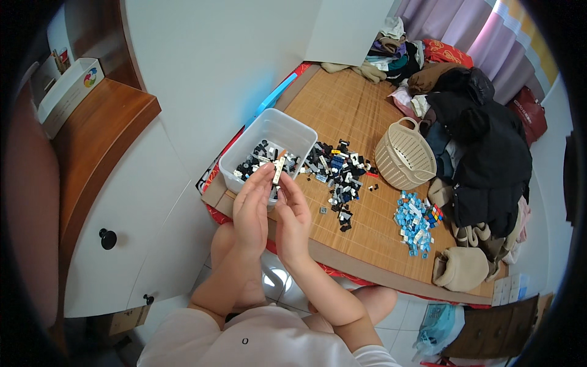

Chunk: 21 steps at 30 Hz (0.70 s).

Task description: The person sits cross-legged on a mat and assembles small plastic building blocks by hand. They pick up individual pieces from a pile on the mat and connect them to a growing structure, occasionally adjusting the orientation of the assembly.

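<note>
Head view, both hands (251,208) (293,223) gripping white brick strip (279,170), lower end hard to discern

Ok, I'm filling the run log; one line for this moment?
left hand, right hand: holding white piece | translucent bin: mixed pieces inside | mat: mixed pile, blue pile, basket

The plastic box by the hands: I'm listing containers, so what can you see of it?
The box looks like frosted clear plastic: open-topped, rectangular, with rounded corners. It stands upright at the left edge of the mat. Small black, grey and white toy bricks, plus something orange, lie loose inside. The left hand and right hand partly hide its near side; whether they touch it is unclear.
</note>
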Each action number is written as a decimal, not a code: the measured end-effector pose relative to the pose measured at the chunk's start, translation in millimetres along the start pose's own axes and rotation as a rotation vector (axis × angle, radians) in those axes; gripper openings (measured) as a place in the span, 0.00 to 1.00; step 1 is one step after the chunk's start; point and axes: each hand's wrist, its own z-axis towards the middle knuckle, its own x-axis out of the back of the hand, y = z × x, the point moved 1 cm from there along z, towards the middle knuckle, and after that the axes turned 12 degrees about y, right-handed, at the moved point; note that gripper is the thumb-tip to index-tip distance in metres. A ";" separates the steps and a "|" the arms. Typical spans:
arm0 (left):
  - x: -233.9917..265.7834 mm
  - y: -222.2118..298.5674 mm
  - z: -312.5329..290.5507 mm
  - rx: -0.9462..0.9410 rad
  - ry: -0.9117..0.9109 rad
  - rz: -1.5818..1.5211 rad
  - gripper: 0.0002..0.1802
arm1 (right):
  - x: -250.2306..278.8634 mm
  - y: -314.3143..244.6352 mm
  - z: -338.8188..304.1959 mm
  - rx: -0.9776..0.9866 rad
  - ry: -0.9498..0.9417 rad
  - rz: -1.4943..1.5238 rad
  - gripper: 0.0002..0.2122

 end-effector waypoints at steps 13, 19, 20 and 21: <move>-3.6 1.0 -9.1 0.022 0.048 0.022 0.22 | 9.5 1.1 -0.3 -0.031 0.011 0.000 0.21; -11.3 -13.6 -38.2 0.126 -0.041 0.160 0.20 | 39.3 -3.7 -8.5 -0.046 0.153 0.060 0.20; -10.2 -23.8 -43.0 0.150 -0.082 0.202 0.20 | 53.1 -2.5 -9.8 -0.040 0.206 0.042 0.21; -4.4 -37.4 -44.0 0.200 -0.117 0.208 0.20 | 69.9 4.5 -9.5 -0.044 0.251 0.025 0.21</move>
